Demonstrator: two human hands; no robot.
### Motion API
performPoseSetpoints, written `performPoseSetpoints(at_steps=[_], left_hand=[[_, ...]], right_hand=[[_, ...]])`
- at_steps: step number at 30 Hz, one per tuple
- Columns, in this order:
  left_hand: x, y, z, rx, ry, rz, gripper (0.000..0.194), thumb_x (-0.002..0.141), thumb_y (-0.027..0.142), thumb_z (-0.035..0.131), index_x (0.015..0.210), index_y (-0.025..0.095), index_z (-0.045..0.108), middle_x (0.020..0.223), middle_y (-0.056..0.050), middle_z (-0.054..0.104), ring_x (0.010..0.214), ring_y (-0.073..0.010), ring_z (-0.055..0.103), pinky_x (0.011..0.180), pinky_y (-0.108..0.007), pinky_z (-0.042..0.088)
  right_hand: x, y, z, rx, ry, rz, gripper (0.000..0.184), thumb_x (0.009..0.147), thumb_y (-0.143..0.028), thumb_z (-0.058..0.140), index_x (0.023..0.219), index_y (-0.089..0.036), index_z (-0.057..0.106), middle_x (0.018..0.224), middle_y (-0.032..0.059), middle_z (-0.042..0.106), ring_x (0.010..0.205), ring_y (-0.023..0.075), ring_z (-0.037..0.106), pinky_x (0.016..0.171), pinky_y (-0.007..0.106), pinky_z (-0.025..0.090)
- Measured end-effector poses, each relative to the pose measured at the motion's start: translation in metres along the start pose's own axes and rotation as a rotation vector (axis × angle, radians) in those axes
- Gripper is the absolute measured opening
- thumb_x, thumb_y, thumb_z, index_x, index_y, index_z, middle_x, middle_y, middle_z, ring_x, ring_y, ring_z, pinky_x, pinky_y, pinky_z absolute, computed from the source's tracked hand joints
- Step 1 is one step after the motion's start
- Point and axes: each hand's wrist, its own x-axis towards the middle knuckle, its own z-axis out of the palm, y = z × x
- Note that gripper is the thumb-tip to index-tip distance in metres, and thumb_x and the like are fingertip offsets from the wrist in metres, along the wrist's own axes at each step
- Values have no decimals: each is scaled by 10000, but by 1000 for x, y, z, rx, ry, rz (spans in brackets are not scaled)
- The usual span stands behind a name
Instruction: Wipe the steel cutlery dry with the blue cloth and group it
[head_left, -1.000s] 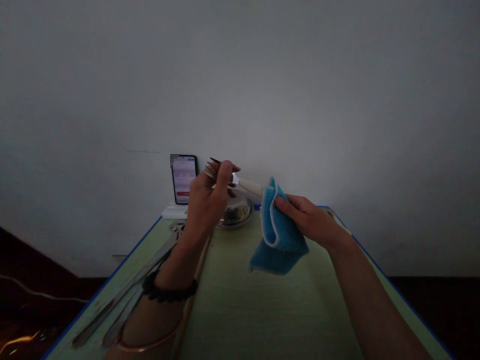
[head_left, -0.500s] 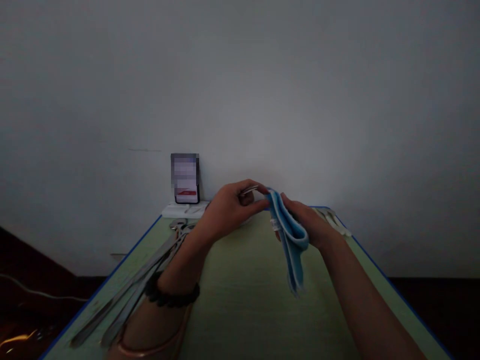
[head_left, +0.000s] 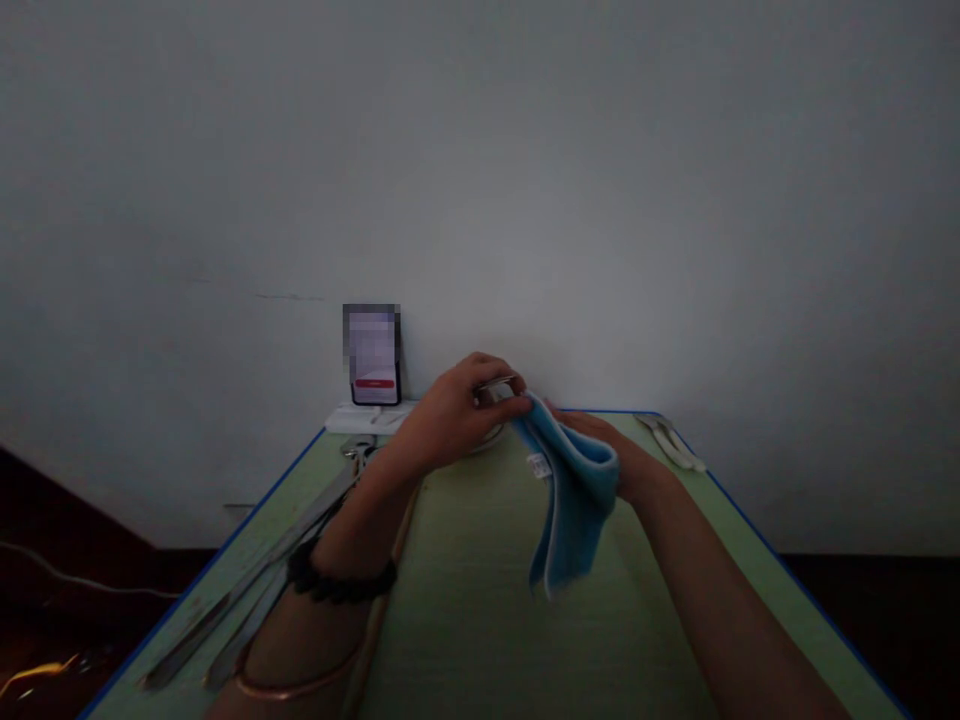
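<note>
My left hand (head_left: 457,415) is closed with finger and thumb on a thin, shiny metal object (head_left: 495,383), whose kind I cannot make out. Its fingertips meet the upper corner of a blue cloth (head_left: 577,500) with pale edges and a small white tag. The cloth is folded over and hangs above the table. My right hand (head_left: 611,450) grips the cloth from behind on the right, its fingers mostly hidden by the fabric. Whether the metal object reaches into the cloth does not show.
A phone (head_left: 375,355) leans upright against the wall on a white strip (head_left: 352,418). Long metal utensils (head_left: 247,575) lie along the left of the green table (head_left: 480,620), beside a thin brown stick (head_left: 380,610). Pale-handled utensils (head_left: 675,447) lie at the back right.
The cloth has swung and spread wider, its lower end shifting left. My left hand has moved slightly left, and my right hand is now more covered by the cloth.
</note>
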Motion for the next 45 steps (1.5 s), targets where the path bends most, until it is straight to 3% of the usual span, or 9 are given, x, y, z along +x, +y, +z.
performPoseSetpoints(at_steps=[5,8,12,22,25,30,37,42,45], left_hand=[[-1,-8,-5,33,44,-76,213,790,355,507,836,156,566,730,3,576,674,-139,543,602,-236,410],[0,-15,-8,131,120,-129,224,781,366,508,783,153,574,698,1,567,656,-141,531,581,-241,390],[0,-20,-12,138,172,-177,197,770,355,515,761,166,568,659,9,546,607,-127,505,541,-231,370],[-3,-17,-7,-543,108,-403,59,706,209,558,733,209,506,573,54,424,453,-71,420,360,-143,301],[1,-20,-5,-760,206,-446,52,729,221,562,740,170,562,663,19,504,458,-51,415,345,-131,270],[10,-18,3,-1106,402,-406,257,864,250,393,756,139,598,827,-50,588,557,-70,492,489,-176,408],[8,-8,30,-370,632,-181,384,891,490,306,748,211,528,566,42,374,483,-99,370,458,-210,280],[5,-7,34,-135,644,-147,331,915,367,306,632,205,361,596,36,374,547,-111,376,517,-230,300],[3,-6,35,-63,658,-184,324,924,350,252,649,213,353,612,30,385,570,-121,406,549,-238,336]], right_hand=[[0,2,-3,488,-5,207,581,724,-698,371,840,-202,650,757,36,684,754,197,628,773,343,488],[-5,-2,-7,552,-61,74,606,714,-695,401,983,-199,623,891,53,688,835,206,633,799,359,489],[-5,1,-14,361,17,-62,406,708,-387,648,1075,-230,578,1003,34,669,853,179,633,828,341,475],[5,5,-13,367,292,-31,291,676,-313,681,939,-219,597,815,20,695,675,155,636,650,292,500],[6,6,-16,442,269,-3,259,676,-249,674,922,-190,617,818,34,695,696,153,639,715,302,500],[11,10,-20,548,485,-35,187,697,-240,640,876,-206,599,829,15,682,719,152,627,746,320,494],[6,-4,5,545,265,-260,238,762,-305,591,992,-314,532,887,-50,628,789,123,577,753,286,462],[0,-8,14,394,-113,-104,398,795,-554,432,877,-212,617,950,40,625,900,172,562,743,299,447],[6,-3,21,281,24,-56,505,792,-615,349,807,-183,610,906,55,623,880,180,557,721,298,437]])
